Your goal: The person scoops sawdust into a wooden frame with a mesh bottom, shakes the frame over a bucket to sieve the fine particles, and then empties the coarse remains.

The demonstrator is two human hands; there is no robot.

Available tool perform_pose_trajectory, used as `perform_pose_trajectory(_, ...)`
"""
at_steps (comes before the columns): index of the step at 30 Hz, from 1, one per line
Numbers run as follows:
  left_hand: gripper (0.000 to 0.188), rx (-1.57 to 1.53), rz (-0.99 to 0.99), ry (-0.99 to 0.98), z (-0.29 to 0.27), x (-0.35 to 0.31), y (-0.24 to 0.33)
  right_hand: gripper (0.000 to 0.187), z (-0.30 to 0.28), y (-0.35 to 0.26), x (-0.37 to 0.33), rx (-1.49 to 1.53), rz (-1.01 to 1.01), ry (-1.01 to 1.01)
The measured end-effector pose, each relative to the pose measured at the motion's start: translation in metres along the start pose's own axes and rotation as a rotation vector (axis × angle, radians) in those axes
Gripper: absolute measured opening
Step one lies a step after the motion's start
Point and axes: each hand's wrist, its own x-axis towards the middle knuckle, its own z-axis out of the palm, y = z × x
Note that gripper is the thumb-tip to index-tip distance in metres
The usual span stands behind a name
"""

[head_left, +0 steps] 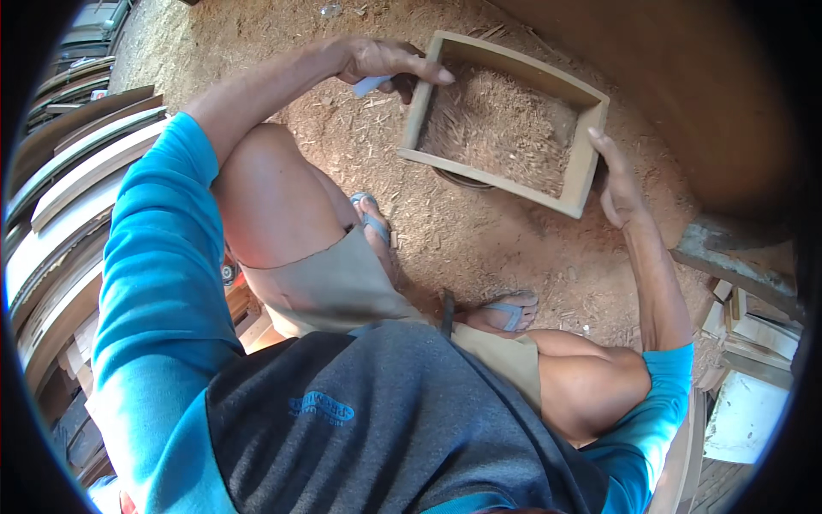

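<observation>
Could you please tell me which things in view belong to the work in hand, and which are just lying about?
Apparently in use:
- rectangular wooden frame, held by left hand and right hand
- wood shavings inside it

Apparently lying about:
- stacked boards, left
- wood offcuts, right

dark heathered-grey shirt front [368, 437] here, small bright-blue printed mark [329, 406] on the chest, and look at those turquoise sleeves [163, 265], rippled with creases, stopping short of the wrists! turquoise collar [469, 503], too. left hand [377, 60], right hand [618, 184], both bare. down below, beige shorts [330, 291], then grey-blue-strapped flip-flops [514, 315]!
</observation>
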Motion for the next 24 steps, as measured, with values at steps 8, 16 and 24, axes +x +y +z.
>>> perform_pose_trajectory(8, 0.105, 0.005, -0.068, 0.014, 0.011, -0.01, 0.016, 0.057, 0.008, -0.002, -0.008, 0.008, 0.024, -0.028)
perform_pose_trajectory(16, 0.105, 0.088, -0.02, 0.091, 0.009, -0.008, 0.023, 0.057, 0.0, 0.013, -0.002, 0.046, -0.023, 0.042)
perform_pose_trajectory(24, 0.111, 0.084, -0.057, 0.123, 0.018, -0.01, 0.027, 0.054, -0.004, -0.002, -0.003, 0.14, -0.054, 0.071)
